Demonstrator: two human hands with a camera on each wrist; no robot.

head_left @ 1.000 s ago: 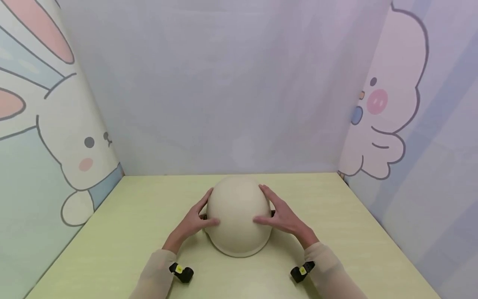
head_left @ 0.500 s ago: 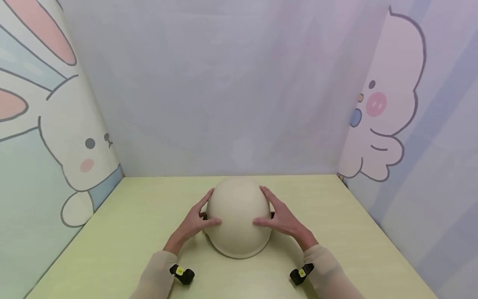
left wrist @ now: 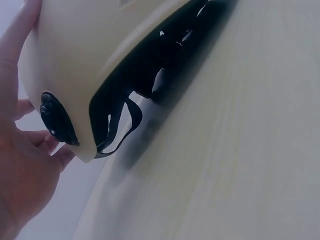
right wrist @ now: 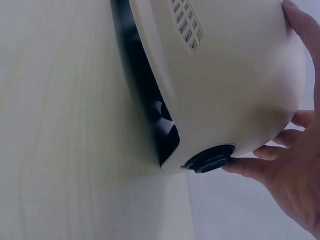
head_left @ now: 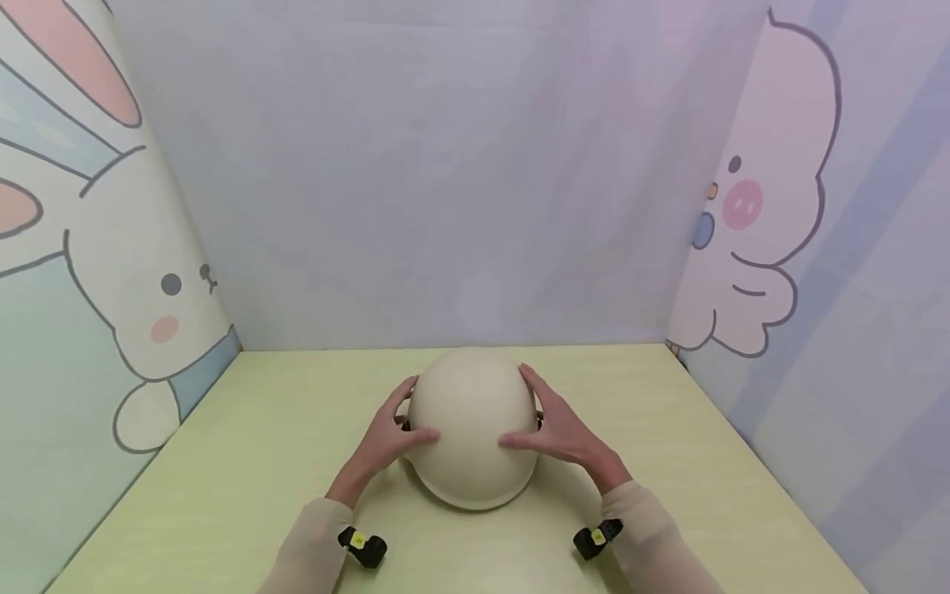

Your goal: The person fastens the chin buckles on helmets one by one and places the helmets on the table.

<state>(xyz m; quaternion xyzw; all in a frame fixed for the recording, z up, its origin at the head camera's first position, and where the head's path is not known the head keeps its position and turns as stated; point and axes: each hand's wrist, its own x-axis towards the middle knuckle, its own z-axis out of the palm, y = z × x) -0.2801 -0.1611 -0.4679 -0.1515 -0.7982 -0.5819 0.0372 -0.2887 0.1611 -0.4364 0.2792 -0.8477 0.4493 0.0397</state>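
Observation:
A cream helmet stands dome up at the middle of the table, seen from above in the head view. My left hand grips its left side, thumb on the near face and fingers round the far side. From the right, my right hand holds it in the same way. The left wrist view shows a black round side piece near the fingers, and a dark strap hanging under the rim. In the right wrist view, a grille vent shows above the rim. Whether the rim touches the table cannot be told.
The pale yellow table reaches back to a plain grey-lilac curtain. Printed panels with a rabbit on the left and a white cartoon animal on the right flank it. Black wrist cameras sit at both cuffs.
Both hands keep their hold on the helmet, which stays nearly in place. The head view has shifted slightly.

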